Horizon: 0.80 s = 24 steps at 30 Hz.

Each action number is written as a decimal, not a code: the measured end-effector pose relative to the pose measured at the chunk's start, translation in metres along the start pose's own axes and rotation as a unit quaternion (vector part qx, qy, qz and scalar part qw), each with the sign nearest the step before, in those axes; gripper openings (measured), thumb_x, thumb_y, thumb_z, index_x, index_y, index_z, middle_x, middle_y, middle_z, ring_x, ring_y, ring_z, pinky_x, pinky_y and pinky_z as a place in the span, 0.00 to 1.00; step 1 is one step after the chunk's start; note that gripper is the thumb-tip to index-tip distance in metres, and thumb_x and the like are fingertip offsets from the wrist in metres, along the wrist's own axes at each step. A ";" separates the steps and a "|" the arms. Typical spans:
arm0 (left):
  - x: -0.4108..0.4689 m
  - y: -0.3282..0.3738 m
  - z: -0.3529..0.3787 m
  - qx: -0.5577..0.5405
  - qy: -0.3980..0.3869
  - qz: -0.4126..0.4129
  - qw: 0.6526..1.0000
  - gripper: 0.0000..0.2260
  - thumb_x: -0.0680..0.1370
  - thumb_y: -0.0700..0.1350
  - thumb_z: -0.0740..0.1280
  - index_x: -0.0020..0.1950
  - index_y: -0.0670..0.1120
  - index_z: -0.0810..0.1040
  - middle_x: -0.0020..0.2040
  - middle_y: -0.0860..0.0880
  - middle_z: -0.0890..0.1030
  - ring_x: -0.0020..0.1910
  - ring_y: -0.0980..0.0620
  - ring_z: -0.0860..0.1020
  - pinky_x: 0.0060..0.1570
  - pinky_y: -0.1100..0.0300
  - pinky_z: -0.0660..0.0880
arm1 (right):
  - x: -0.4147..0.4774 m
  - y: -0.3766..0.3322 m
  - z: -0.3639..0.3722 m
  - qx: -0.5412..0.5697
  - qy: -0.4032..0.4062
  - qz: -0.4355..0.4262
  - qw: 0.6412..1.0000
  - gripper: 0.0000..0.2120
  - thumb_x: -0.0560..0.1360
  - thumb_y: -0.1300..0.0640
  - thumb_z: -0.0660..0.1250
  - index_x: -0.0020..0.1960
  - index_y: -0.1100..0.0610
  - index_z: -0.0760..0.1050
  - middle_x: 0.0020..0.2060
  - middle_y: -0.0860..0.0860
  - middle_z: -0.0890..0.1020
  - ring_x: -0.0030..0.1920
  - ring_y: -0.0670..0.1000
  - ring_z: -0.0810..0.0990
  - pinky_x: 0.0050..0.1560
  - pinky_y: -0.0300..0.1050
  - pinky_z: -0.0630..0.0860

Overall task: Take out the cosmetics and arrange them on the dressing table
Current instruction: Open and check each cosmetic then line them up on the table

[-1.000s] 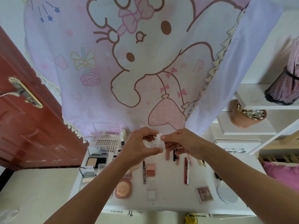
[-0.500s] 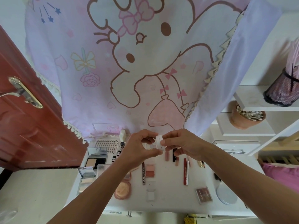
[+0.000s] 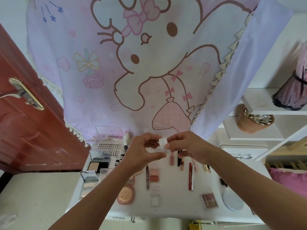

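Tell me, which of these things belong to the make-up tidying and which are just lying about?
Part of the job: small white jar, round pink compact, blush palette, red pencil, dressing table.
Just lying about: red door, cartoon curtain, pot of cotton swabs, pink cushion.

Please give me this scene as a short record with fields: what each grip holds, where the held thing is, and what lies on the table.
left grip: hand pinches the small white jar from its left side
right grip: hand pinches the same jar from its right side
jar position: between both hands, over the back part of the dressing table
on the table: round pink compact, blush palette, red pencil, brown eyeshadow palette
behind: cartoon curtain
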<state>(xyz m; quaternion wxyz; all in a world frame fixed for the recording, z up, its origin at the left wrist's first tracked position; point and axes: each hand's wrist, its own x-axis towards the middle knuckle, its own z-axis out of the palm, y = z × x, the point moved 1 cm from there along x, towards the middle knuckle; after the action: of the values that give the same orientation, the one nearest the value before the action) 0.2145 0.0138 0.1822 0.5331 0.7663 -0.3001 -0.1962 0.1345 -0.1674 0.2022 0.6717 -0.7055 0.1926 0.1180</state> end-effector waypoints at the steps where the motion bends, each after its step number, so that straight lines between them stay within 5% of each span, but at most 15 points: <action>1: 0.000 0.000 -0.001 -0.015 0.000 -0.007 1.000 0.22 0.63 0.42 0.81 0.55 0.48 0.81 0.47 0.50 0.84 0.48 0.52 0.82 0.54 0.55 0.79 | 0.001 0.000 -0.001 0.006 0.001 0.000 1.000 0.10 0.70 0.58 0.75 0.51 0.58 0.83 0.42 0.52 0.84 0.43 0.48 0.80 0.45 0.45 0.74; 7: -0.003 -0.001 -0.003 -0.200 -0.014 -0.074 0.977 0.20 0.67 0.29 0.75 0.57 0.39 0.78 0.50 0.40 0.84 0.50 0.42 0.83 0.51 0.53 0.81 | 0.003 0.001 -0.010 0.061 0.001 0.000 0.998 0.09 0.73 0.58 0.72 0.52 0.60 0.82 0.45 0.54 0.86 0.44 0.50 0.83 0.44 0.44 0.76; 12: -0.008 -0.020 0.003 -0.296 -0.014 -0.124 0.947 0.25 0.66 0.33 0.75 0.62 0.39 0.76 0.52 0.42 0.84 0.54 0.45 0.81 0.58 0.52 0.77 | 0.006 0.007 -0.019 0.107 0.006 -0.001 0.994 0.04 0.74 0.59 0.71 0.48 0.58 0.82 0.41 0.53 0.84 0.44 0.52 0.82 0.40 0.43 0.77; 15: -0.011 -0.031 0.010 -0.297 -0.005 -0.144 0.944 0.28 0.62 0.37 0.78 0.61 0.41 0.77 0.51 0.43 0.84 0.54 0.47 0.81 0.58 0.53 0.77 | 0.009 0.017 -0.025 0.126 0.018 0.016 0.992 0.05 0.74 0.60 0.72 0.49 0.59 0.82 0.42 0.54 0.83 0.43 0.53 0.82 0.39 0.44 0.77; 19: -0.017 -0.048 0.022 -0.247 0.006 -0.178 0.953 0.22 0.67 0.29 0.75 0.59 0.42 0.78 0.51 0.44 0.84 0.52 0.49 0.82 0.50 0.59 0.78 | 0.011 0.039 -0.035 0.137 0.041 0.051 0.988 0.14 0.72 0.60 0.74 0.57 0.62 0.79 0.46 0.56 0.82 0.45 0.55 0.82 0.37 0.43 0.79; 24: -0.029 -0.081 0.051 -0.173 0.045 -0.240 0.954 0.23 0.65 0.31 0.77 0.57 0.43 0.78 0.49 0.46 0.85 0.48 0.51 0.83 0.45 0.60 0.80 | 0.011 0.076 -0.047 0.150 0.060 0.103 0.981 0.04 0.73 0.62 0.73 0.48 0.58 0.80 0.38 0.52 0.82 0.43 0.56 0.81 0.37 0.43 0.77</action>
<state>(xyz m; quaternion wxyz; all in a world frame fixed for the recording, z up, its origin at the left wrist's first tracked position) 0.1814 0.0178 0.0879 0.6075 0.7199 -0.0449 -0.3327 0.1071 -0.2169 0.1320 0.7412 -0.5791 0.3198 0.1136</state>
